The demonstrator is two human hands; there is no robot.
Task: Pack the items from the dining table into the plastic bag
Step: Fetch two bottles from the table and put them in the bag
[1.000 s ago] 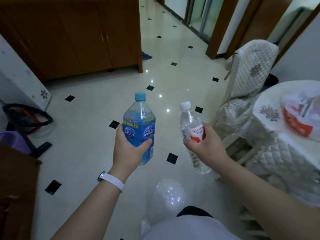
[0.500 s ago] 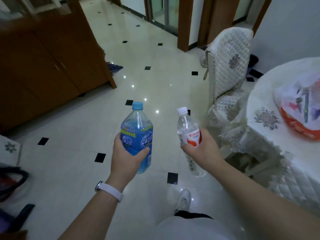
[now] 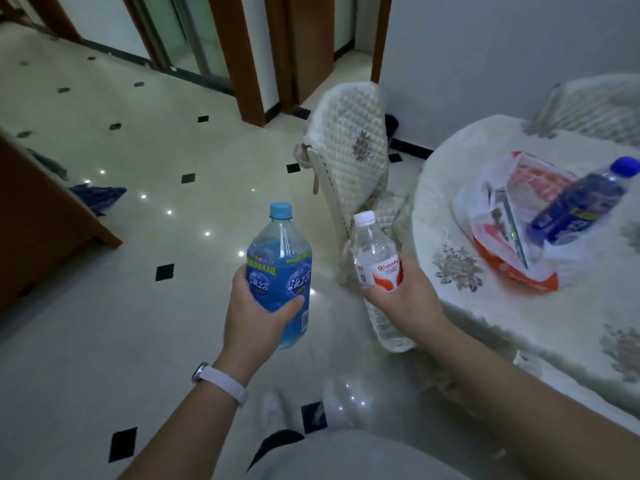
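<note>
The left hand (image 3: 256,317) grips a light-blue plastic drink bottle (image 3: 280,268) and the right hand (image 3: 401,299) a clear red-labelled water bottle (image 3: 375,251), both held short of the round cloth-covered dining table (image 3: 519,323). Neither is packed yet. The translucent white plastic bag (image 3: 485,202) lies there with a dark-blue bottle (image 3: 581,206) across it, possibly inside.

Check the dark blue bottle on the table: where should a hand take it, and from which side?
Around its mid-body, at the label band, coming from the near edge of the table and wrapping across the width. The dark blue bottle is round and even there, narrowing toward the cap, which points away; its base sits at the plastic bag. Whether it stands or leans is unclear.
</note>
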